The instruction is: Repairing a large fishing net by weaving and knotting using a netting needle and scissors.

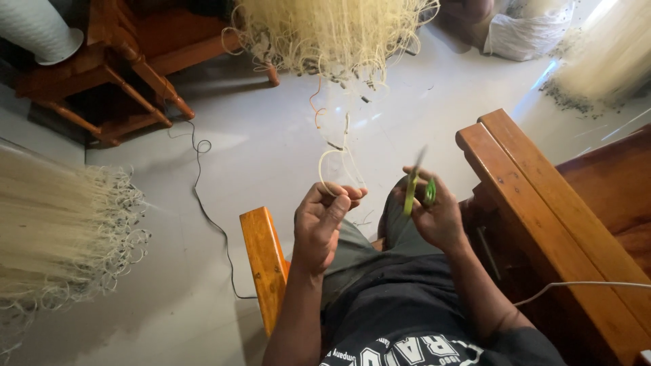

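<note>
The left hand [322,220] has its fingers [342,198] curled narrow, thumb pressed toward the fingertips, pinching a pale looped cord [337,163] that rises from the fingertips up to a hanging bundle of cream fibres [332,34] well above them. The right hand [437,213] is closed around a pair of green-handled scissors [415,184], fingers threaded through the handles; the blades point upward past the fingertips and are blurred, so I cannot tell how far they are parted. The scissors sit just beside the cord loop, apart from it. Below both hands lie the person's lap and a wooden chair arm [264,261]; another wooden armrest [542,210] stands right of the right hand's fingers.
</note>
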